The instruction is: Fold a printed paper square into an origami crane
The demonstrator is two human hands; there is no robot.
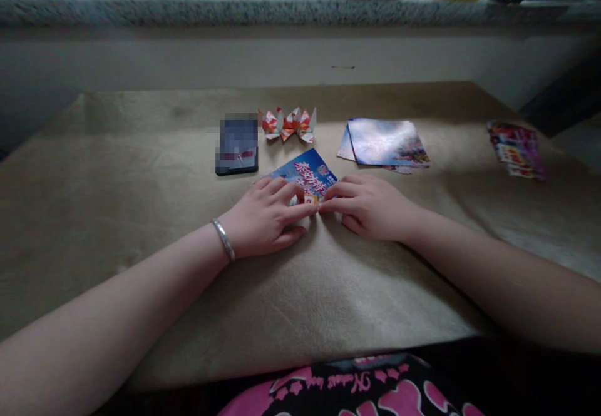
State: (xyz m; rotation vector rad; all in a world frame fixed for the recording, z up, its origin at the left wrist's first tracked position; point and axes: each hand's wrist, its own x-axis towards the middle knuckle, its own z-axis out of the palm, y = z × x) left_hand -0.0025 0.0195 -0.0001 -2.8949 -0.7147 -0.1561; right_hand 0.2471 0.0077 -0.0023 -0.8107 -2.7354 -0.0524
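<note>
A blue printed sheet of paper [306,175] with red characters lies on the tan table cover [141,178] in front of me. My left hand [267,218], with a silver bangle at the wrist, rests on the sheet's near corner with fingers curled and pressing. My right hand [370,206] meets it from the right, fingertips pinched on the same near edge. The part of the paper under both hands is hidden.
A dark phone [237,147] lies just behind my left hand. Two or three folded red-and-white paper cranes [290,124] stand beyond it. A stack of glossy sheets [385,144] lies back right, more printed paper [516,149] far right. A stone ledge [282,8] runs behind.
</note>
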